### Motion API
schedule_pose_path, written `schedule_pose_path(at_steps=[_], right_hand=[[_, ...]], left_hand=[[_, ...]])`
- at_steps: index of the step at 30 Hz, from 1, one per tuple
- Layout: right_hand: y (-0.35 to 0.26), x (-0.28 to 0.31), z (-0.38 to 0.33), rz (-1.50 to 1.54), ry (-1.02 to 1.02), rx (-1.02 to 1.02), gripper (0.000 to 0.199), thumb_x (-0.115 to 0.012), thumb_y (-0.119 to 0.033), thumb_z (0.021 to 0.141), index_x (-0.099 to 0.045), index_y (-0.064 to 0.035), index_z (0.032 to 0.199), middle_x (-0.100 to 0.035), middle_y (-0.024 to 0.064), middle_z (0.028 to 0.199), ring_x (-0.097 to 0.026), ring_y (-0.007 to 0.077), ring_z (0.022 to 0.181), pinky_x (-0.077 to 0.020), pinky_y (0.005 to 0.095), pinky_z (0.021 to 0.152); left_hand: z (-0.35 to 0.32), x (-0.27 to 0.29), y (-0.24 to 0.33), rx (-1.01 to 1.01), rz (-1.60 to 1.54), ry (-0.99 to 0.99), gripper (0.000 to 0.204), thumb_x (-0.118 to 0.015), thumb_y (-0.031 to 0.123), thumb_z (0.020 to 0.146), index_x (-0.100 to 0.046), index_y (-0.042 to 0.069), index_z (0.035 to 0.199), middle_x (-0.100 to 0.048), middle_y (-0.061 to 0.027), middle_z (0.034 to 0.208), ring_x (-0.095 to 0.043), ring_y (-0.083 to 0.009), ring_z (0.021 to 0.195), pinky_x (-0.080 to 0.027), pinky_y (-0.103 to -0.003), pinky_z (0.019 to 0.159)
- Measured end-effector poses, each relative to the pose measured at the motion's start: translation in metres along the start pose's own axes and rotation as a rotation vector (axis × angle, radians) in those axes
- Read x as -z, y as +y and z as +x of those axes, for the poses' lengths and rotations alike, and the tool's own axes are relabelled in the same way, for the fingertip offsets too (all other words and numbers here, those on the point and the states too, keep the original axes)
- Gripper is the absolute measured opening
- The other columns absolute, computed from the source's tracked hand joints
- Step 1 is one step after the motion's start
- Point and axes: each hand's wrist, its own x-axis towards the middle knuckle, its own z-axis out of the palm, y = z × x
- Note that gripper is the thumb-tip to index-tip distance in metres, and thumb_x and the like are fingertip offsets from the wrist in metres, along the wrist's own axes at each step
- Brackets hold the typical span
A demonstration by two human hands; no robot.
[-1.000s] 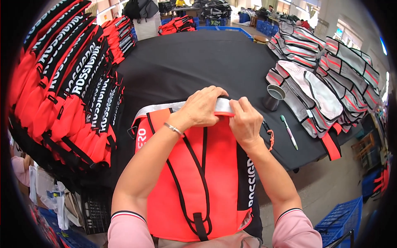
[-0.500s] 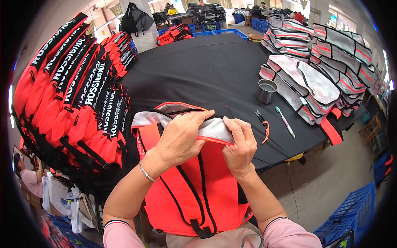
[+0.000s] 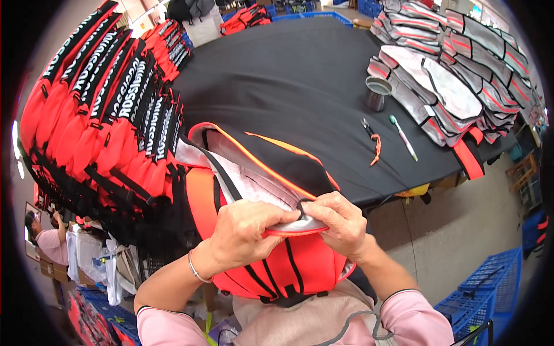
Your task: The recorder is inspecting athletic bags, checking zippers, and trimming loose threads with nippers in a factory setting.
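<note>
Spreading away from the person across the black table (image 3: pixel 300 81), the orange backpack (image 3: pixel 271 259) lies with its long axis running from the chest out toward the table's middle, its opened top edge pulled back close to the body. Both hands meet on that grey-lined rim (image 3: pixel 291 226) (neither is nearer): the left hand (image 3: pixel 245 233) pinches it from the left, the right hand (image 3: pixel 340 222) pinches it beside a small black loop (image 3: pixel 302 206).
</note>
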Motion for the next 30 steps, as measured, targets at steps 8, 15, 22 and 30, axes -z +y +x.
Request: schedule_pose_path(at_steps=[8, 15, 22, 30], right_hand=[[-0.008, 0.019, -0.008, 0.489, -0.543, -0.297, 0.029, -0.069, 0.006, 0.072, -0.068, -0.0010, 0.100, -0.065, 0.0131, 0.087, -0.067, 0.0289, 0.076, -0.0536, 0.0367, 0.065], [0.007, 0.012, 0.009, 1.131, -0.890, -0.801, 0.019, -0.077, -0.011, 0.083, -0.068, 0.0046, 0.086, -0.057, 0.0033, 0.069, -0.049, 0.0113, 0.062, -0.0402, 0.0282, 0.058], [0.009, -0.023, -0.001, 1.635, -0.448, -0.918, 0.032, -0.065, -0.027, 0.097, -0.069, -0.0023, 0.077, -0.050, -0.0084, 0.066, -0.039, 0.0000, 0.059, -0.0304, 0.0222, 0.051], [0.012, -0.019, 0.038, 0.719, -0.186, -0.886, 0.045, -0.071, -0.025, 0.093, -0.061, -0.0031, 0.055, -0.045, -0.0076, 0.050, -0.037, 0.0006, 0.050, -0.0294, 0.0236, 0.043]], left_hand=[[-0.022, 0.005, 0.016, 0.125, -0.121, -0.273, 0.013, -0.078, 0.022, 0.080, -0.073, 0.009, 0.079, -0.065, -0.0066, 0.063, -0.064, -0.0234, 0.056, -0.048, -0.035, 0.050], [-0.025, 0.007, -0.014, 0.356, -0.540, -0.448, 0.023, -0.063, 0.021, 0.096, -0.065, 0.002, 0.083, -0.057, -0.0092, 0.064, -0.058, -0.0188, 0.057, -0.044, -0.031, 0.055], [-0.014, -0.010, -0.043, 0.634, -0.950, -0.373, 0.021, -0.063, 0.017, 0.097, -0.064, 0.002, 0.083, -0.058, 0.0054, 0.073, -0.050, -0.0034, 0.067, -0.043, -0.023, 0.062], [0.024, 0.009, -0.030, 0.777, -0.961, -0.538, 0.037, -0.088, 0.006, 0.067, -0.072, -0.002, 0.100, -0.071, 0.0002, 0.086, -0.064, -0.0063, 0.074, -0.053, -0.022, 0.068]])
